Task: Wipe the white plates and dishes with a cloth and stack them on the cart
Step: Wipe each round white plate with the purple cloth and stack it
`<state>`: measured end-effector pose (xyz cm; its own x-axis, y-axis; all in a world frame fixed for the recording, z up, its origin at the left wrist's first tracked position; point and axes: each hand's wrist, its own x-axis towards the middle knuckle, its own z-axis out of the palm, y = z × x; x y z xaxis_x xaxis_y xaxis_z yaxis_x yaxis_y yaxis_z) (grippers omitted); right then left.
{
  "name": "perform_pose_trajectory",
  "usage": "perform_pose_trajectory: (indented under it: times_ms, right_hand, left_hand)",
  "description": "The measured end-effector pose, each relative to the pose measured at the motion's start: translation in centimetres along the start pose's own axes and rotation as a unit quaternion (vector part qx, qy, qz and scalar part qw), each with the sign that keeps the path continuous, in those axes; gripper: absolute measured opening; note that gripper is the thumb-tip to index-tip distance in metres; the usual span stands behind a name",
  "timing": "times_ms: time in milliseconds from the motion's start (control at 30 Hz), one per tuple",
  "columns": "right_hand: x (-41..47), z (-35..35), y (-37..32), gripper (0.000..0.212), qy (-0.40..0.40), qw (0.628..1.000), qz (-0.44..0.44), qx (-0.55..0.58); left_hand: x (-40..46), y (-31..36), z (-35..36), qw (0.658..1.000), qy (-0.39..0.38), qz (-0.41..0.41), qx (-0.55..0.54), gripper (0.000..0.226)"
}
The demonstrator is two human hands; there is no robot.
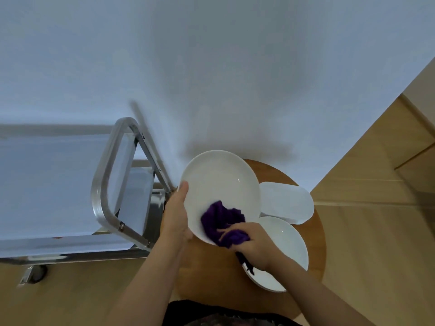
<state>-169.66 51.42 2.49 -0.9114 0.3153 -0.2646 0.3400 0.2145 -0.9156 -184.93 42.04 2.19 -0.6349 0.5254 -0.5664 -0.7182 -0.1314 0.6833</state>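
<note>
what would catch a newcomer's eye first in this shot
The purple cloth stands out most, bunched in the right hand and pressed into a big white plate that the left hand holds tilted by its rim, at the centre of the view. Beneath them a round wooden table carries two more white dishes, and the metal cart stands to the left.

Dishes on the desk, cart to the left

2 dishes [286, 203] [284, 245] lie on the desk [315, 250], behind and under a held plate [219, 184]; the cart [58, 184] stands left, by the wall [211, 67].
</note>
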Motion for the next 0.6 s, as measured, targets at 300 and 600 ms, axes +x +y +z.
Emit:
perform_pose_trajectory:
  times_ms: [300,600]
  right_hand:
    - [3.3,-1.0,4.0,0.006,0.263,0.937,0.167,-0.156]
    - [6.2,-0.1,5.3,0.022,0.353,0.889,0.265,0.121]
  left_hand:
    - [5.7,-0.2,-3.5,0.973,0.159,-0.020,0.163,0.044]
    - [11.4,-3.0,-6.7,0.964,0.198,-0.108,0.140,0.048]
